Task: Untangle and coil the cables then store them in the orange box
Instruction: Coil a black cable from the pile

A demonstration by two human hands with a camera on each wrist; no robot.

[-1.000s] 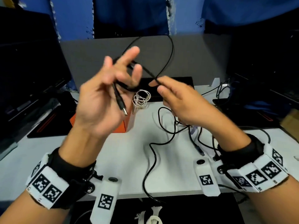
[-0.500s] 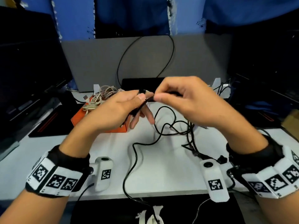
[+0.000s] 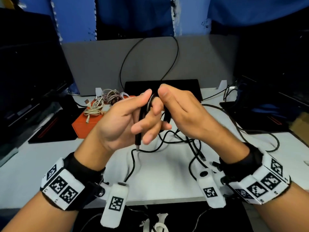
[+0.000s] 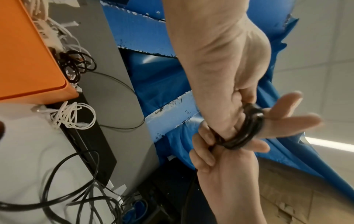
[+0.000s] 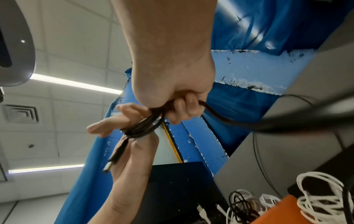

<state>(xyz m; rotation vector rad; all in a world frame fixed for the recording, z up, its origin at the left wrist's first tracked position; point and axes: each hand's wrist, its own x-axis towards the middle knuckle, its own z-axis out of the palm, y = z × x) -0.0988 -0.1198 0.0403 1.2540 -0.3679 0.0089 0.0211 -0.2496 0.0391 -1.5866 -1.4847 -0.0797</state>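
Above the near edge of a white desk (image 3: 167, 178), a person's left hand (image 3: 123, 124) is raised palm-up, its fingers straight and spread, with several turns of a thin black cable (image 4: 247, 133) wound round them; the plug end (image 3: 138, 143) hangs down past the palm. The right hand (image 3: 185, 114) meets it from the side, fingers curled round the same cable, feeding the strand. The loose remainder of the cable lies in loops on the desk just beyond the hands. Farther back to the left sits the orange box (image 3: 83, 124), with beige and white cables (image 3: 100, 104) heaped on and beside it. Behind stands a grey partition (image 3: 100, 64).
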